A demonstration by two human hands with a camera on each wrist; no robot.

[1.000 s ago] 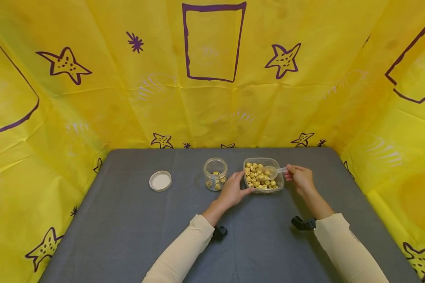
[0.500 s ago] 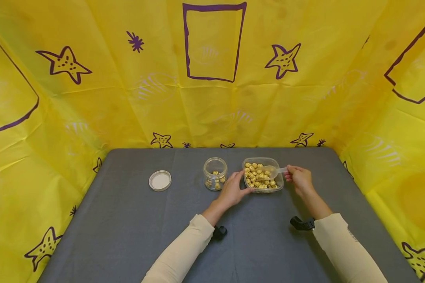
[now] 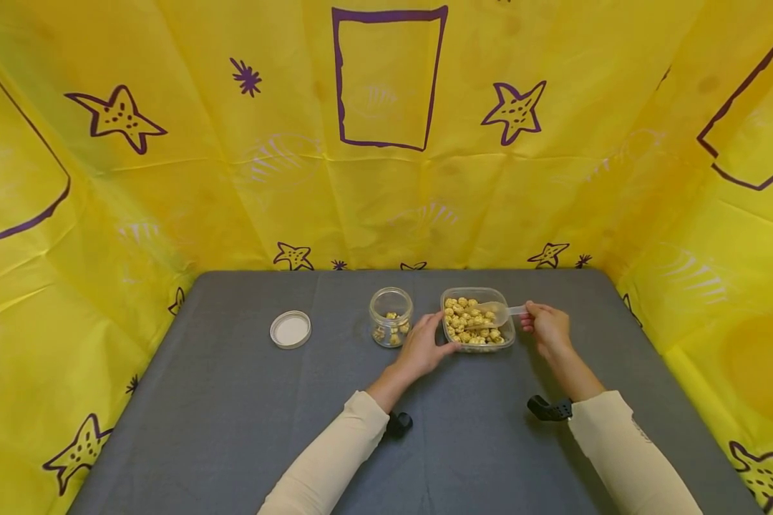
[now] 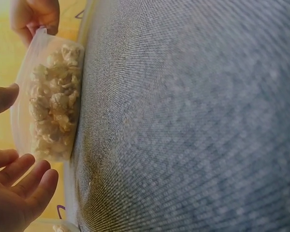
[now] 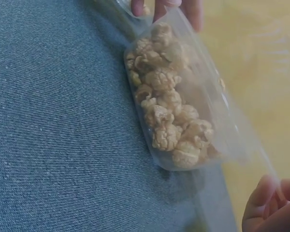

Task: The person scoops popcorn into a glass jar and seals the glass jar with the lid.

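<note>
Most round yellow popcorn lies in a clear squarish plastic tub, little in a clear round jar, right hand pinching a translucent plastic spoon, spread-fingered left hand touching the tub

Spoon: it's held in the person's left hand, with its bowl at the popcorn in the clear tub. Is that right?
Not quite: the head view shows the spoon in the right hand. The rest stands: its bowl is at the popcorn in the clear tub.
</note>
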